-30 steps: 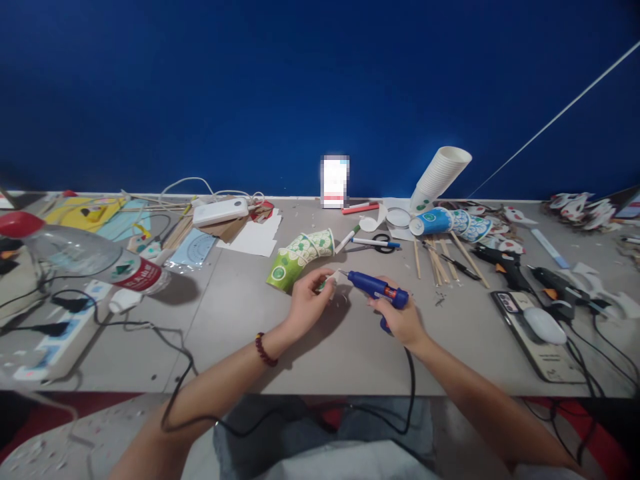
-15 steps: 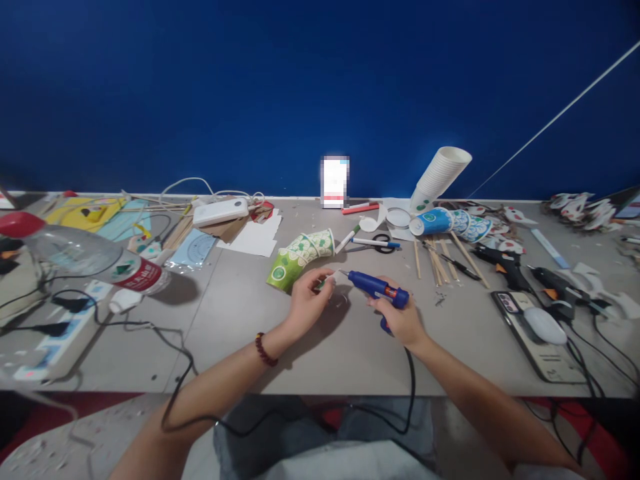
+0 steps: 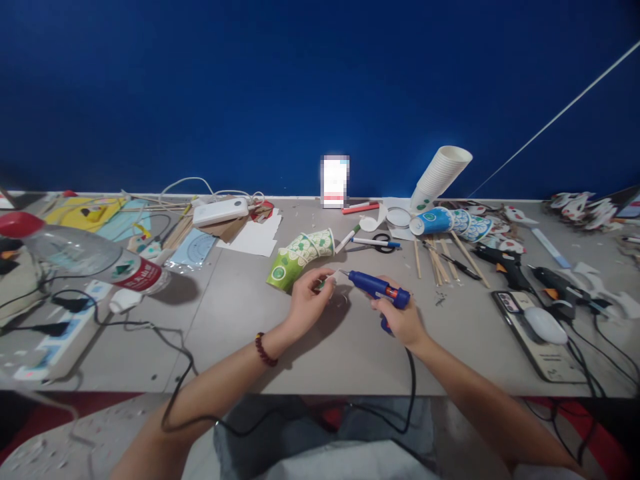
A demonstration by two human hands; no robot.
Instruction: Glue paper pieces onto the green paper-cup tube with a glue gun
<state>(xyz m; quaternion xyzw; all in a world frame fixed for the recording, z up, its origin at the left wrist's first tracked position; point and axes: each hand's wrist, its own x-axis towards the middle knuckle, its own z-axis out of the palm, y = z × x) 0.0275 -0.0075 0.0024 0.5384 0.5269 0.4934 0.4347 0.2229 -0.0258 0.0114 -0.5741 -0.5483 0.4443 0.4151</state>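
Note:
My right hand (image 3: 399, 321) is wrapped round the grip of a blue glue gun (image 3: 373, 285), its nozzle pointing left. Close to the nozzle tip, my left hand (image 3: 311, 297) pinches a small white paper piece (image 3: 339, 276); a bit of green shows between the fingers, and most of the piece is hidden. Whether nozzle and paper touch I cannot tell. Just behind my left hand lie joined green patterned paper cups (image 3: 300, 257), bent in a curve. A black cord (image 3: 412, 387) hangs from the glue gun over the table edge.
A water bottle (image 3: 100, 257) and a power strip (image 3: 65, 333) are at left. Behind lie markers (image 3: 375, 243), scissors (image 3: 385, 245), blue cups (image 3: 435, 221) and a leaning cup stack (image 3: 443, 173). At right are wooden sticks (image 3: 437, 263), black glue guns (image 3: 505, 267) and a phone (image 3: 537, 353) under a white mouse (image 3: 545, 325).
Almost nothing differs. The glue gun and my right hand have shifted very slightly to the right; my left hand keeps its place.

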